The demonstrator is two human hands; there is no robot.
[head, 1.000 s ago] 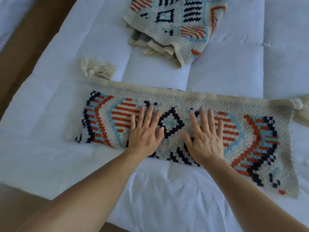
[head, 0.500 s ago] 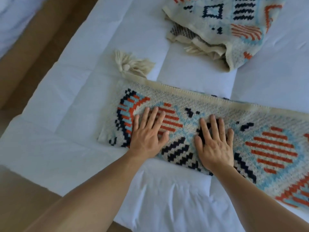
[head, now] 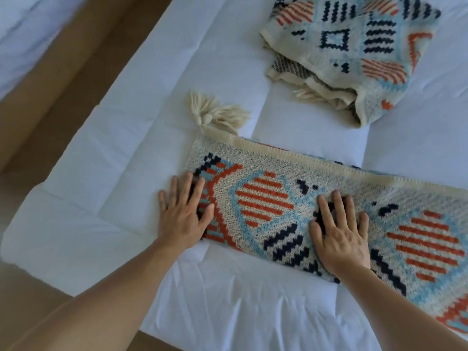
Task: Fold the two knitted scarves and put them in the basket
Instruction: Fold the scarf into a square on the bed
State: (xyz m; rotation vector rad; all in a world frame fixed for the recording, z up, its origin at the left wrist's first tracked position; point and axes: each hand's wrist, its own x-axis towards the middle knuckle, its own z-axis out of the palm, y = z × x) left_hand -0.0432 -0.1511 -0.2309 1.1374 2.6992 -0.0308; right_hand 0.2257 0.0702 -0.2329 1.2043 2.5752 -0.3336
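Note:
A knitted scarf point(head: 268, 198) with orange, navy and light blue patterns lies folded lengthwise on the white bed point(head: 106, 173), running off the right edge. A cream tassel point(head: 215, 115) sticks out at its far left corner. My left hand point(head: 182, 216) presses flat on the scarf's left end, fingers straight. My right hand point(head: 339, 234) lies flat on the scarf further right, fingers spread. A second scarf point(head: 354, 51) with the same pattern sits bunched in a loose pile at the far right. No basket is in view.
The bed's left and near edges border a brown wooden floor point(head: 50, 79). Another white bed point(head: 22, 31) shows at the top left corner.
Both hands have slid leftward along the scarf, the left hand reaching its left end. The view has shifted left, so the scarf's right end is out of frame.

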